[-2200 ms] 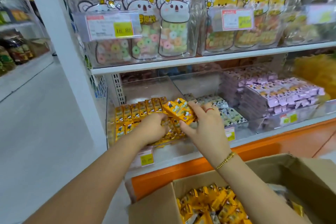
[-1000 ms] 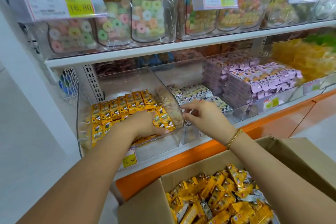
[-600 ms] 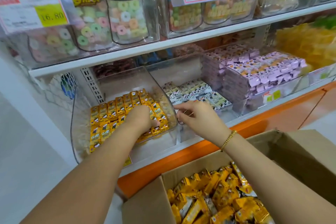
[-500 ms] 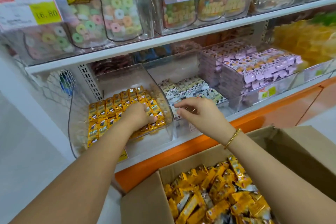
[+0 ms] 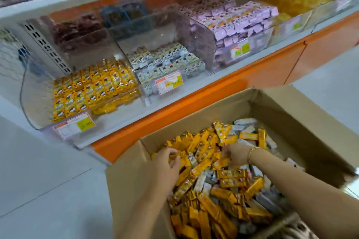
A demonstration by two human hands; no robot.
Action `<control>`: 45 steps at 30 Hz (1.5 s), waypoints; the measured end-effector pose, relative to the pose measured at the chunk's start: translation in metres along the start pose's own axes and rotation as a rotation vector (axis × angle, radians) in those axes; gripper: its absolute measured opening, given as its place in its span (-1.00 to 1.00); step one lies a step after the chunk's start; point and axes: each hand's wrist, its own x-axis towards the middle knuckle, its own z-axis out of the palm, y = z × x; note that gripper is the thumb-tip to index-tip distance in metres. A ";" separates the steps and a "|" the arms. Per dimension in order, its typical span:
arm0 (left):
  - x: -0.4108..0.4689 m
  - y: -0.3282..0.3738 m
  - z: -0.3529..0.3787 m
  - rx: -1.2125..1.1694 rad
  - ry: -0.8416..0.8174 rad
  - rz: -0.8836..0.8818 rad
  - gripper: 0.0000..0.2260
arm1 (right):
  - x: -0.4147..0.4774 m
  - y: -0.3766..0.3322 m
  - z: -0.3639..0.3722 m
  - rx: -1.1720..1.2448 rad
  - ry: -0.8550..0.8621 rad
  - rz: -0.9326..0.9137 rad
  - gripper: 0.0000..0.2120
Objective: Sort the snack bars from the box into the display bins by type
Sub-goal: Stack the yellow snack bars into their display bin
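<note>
1 view only, head-worn, wide-angle. Looks forward and steeply down from above the cardboard box [image 5: 124, 176], which fills the lower right, close. Both forearms enter from the bottom edge; left hand [image 5: 167, 165] and right hand [image 5: 235, 156] sit near frame centre. Display bins [image 5: 33, 99] on the lower shelf [image 5: 194, 105] cross the upper half, farther off, tilted. Floor [image 5: 38, 180] lower left. Edges blurred; shelf lines bow.
</note>
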 end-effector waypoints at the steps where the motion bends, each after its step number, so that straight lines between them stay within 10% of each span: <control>1: -0.009 -0.013 0.013 -0.011 -0.005 -0.079 -0.83 | 0.000 0.009 0.018 -0.055 -0.058 0.019 -0.41; 5: -0.035 -0.041 0.032 -0.118 0.112 -0.447 -0.55 | -0.004 0.034 0.065 0.030 -0.016 0.071 -0.16; 10: -0.055 -0.053 0.038 0.010 0.108 -0.492 -0.40 | -0.011 0.033 0.087 -0.017 0.063 0.049 -0.08; 18: -0.029 -0.036 -0.009 -0.237 -0.045 -0.611 -0.57 | -0.012 -0.003 0.021 0.144 0.061 0.160 -0.71; 27: 0.006 0.042 -0.102 -0.838 -0.176 -0.418 -0.57 | -0.085 -0.129 -0.121 0.714 0.843 -0.365 -0.63; 33: 0.035 0.082 -0.162 -1.087 -0.210 -0.293 -0.39 | -0.127 -0.189 -0.154 0.561 1.164 -0.551 -0.68; 36: 0.050 0.087 -0.179 -1.197 -0.178 -0.228 -0.67 | -0.134 -0.207 -0.168 0.533 1.254 -0.667 -0.67; 45: 0.149 0.037 -0.244 -1.265 -0.013 -0.321 -0.91 | -0.036 -0.264 -0.232 0.134 1.053 -0.890 -0.49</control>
